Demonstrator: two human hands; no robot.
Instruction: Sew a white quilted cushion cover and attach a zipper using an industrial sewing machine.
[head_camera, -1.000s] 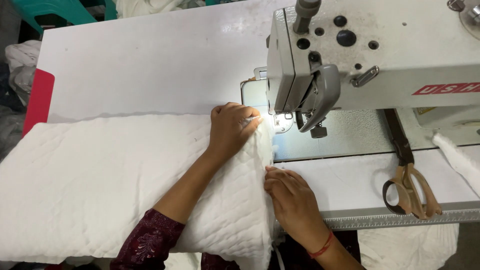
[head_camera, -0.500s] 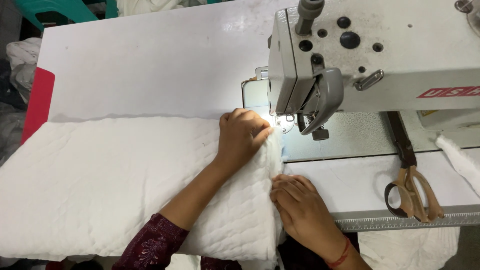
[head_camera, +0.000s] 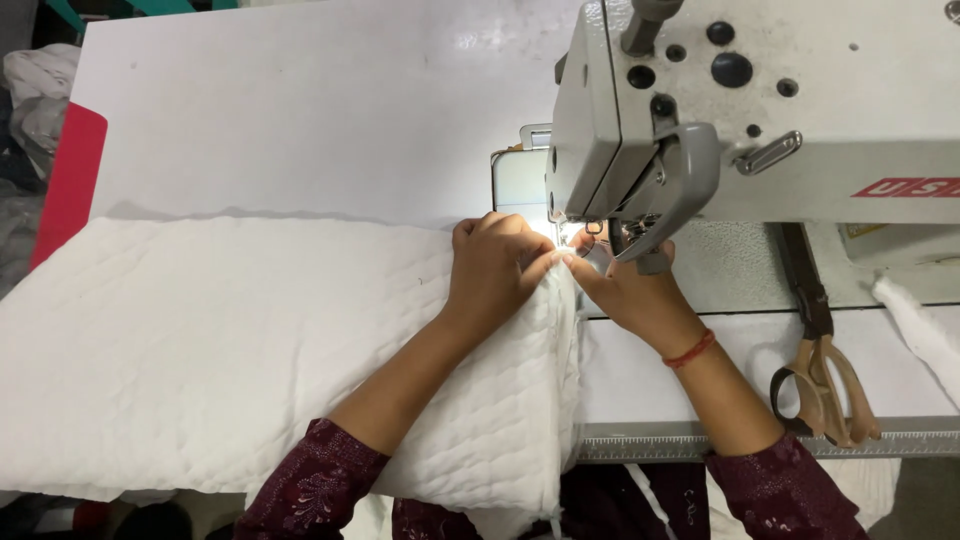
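A white quilted fabric panel (head_camera: 220, 350) lies across the white table, its right edge folded up near the needle. My left hand (head_camera: 495, 265) rests on the fabric's top right corner, fingers curled and pressing it down just left of the presser foot (head_camera: 590, 232). My right hand (head_camera: 630, 290) pinches the same corner from the right, directly under the head of the grey-white sewing machine (head_camera: 760, 110). Both hands meet at the lit spot by the needle. The needle itself is mostly hidden by the fingers.
Scissors (head_camera: 820, 360) with tan handles lie on the machine bed at the right. A strip of white fabric (head_camera: 920, 325) hangs at the far right. A ruler strip (head_camera: 650, 448) runs along the table's front edge. A red piece (head_camera: 70, 180) sticks out at the left.
My right hand moved up from the fabric's lower edge to the corner beside the needle. My left hand shifted slightly toward the presser foot. The view moved closer to the machine.
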